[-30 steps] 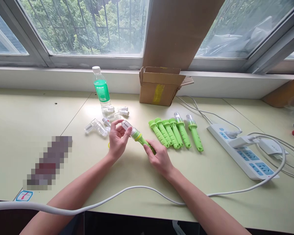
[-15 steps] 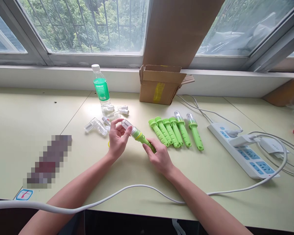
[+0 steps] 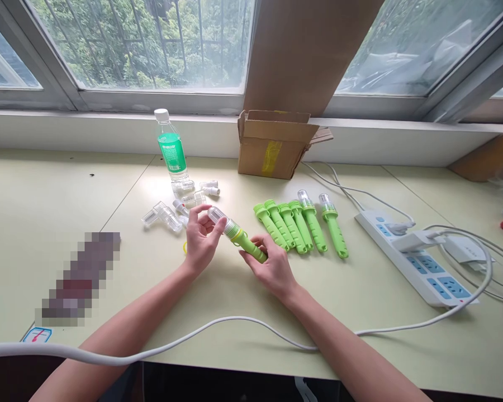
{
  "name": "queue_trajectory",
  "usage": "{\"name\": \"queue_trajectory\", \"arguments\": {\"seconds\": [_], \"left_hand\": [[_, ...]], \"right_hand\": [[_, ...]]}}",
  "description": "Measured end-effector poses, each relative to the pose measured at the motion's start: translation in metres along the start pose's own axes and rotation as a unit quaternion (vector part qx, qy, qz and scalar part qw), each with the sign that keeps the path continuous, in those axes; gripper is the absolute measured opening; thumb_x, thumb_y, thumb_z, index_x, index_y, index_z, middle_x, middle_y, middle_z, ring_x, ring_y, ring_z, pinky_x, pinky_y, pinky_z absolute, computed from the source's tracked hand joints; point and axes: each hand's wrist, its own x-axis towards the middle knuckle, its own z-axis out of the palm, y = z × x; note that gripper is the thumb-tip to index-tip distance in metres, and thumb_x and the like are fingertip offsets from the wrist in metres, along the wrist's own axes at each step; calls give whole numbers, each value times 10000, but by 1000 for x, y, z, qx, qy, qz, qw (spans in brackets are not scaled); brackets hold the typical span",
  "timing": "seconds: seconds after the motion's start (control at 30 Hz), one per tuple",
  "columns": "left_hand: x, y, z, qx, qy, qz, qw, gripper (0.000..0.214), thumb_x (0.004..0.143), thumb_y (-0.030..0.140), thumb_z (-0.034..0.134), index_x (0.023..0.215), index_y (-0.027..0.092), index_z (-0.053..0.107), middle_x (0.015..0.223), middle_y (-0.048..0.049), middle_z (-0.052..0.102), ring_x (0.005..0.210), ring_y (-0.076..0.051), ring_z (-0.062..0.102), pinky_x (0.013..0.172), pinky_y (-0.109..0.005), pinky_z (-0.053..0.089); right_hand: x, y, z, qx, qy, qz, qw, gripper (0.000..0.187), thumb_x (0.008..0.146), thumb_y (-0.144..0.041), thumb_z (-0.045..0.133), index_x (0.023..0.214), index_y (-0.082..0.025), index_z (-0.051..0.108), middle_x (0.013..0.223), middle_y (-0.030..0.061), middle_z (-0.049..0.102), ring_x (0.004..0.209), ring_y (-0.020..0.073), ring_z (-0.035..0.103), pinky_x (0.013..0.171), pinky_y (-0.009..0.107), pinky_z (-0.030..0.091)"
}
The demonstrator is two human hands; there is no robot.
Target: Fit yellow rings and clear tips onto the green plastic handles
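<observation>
Both hands hold one green plastic handle point(image 3: 248, 248) with a clear cap point(image 3: 218, 216) at its upper end. My left hand point(image 3: 199, 240) pinches the clear cap between thumb and fingers. My right hand point(image 3: 272, 267) grips the green handle's lower end. To the right, a row of several more green handles point(image 3: 295, 226) lies on the pale green table point(image 3: 235, 301); two of them carry clear caps. Loose clear caps point(image 3: 167, 215) lie just beyond my left hand.
A water bottle with a green label point(image 3: 171, 146) stands behind the loose caps. An open cardboard box point(image 3: 272, 144) sits by the window ledge. A white power strip point(image 3: 419, 262) with plugs lies at right. A white cable point(image 3: 235, 322) crosses the table's front.
My right hand has shifted slightly on the green handle, its fingers turning around it. My left hand stays on the clear cap. The view has barely drifted.
</observation>
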Motion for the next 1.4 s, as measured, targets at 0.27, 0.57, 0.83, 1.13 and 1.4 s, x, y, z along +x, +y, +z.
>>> {"name": "queue_trajectory", "arguments": {"seconds": [0.27,0.57,0.83,1.13,1.4], "left_hand": [[1,0,1,0,18,-4,1000,382,750,304,709,1009,225,440,786,-3,643,683,-121,634,608,-234,512],[-3,4,4,-6,-11,-17,1000,363,796,322,662,1076,223,453,798,-9,625,709,-119,608,616,-227,478],[-1,8,5,-55,-16,-85,995,447,754,367,693,1112,222,469,852,-31,664,767,-168,650,663,-295,534],[2,5,2,-67,-35,-125,989,276,756,363,692,875,157,550,822,-38,653,781,-175,655,706,-345,578],[2,5,2,-72,-45,-144,986,283,755,366,695,871,165,534,869,-41,671,822,-171,664,773,-353,567]], "right_hand": [[2,-3,-4,-59,-1,-29,998,204,883,-331,526,1008,-190,604,848,50,646,721,181,573,625,270,415],[1,-5,-7,-51,-68,16,996,294,944,-351,392,815,-182,595,569,-9,533,492,126,454,504,246,331],[3,-3,-4,-27,11,-22,999,207,824,-319,601,976,-178,607,819,34,631,688,162,558,627,260,419],[4,0,-4,8,-6,-18,1000,194,835,-306,593,979,-179,620,744,15,594,606,139,504,561,251,393],[5,-2,-11,30,-69,20,997,212,885,-346,520,924,-168,627,588,-26,487,509,112,423,497,241,338]]}}
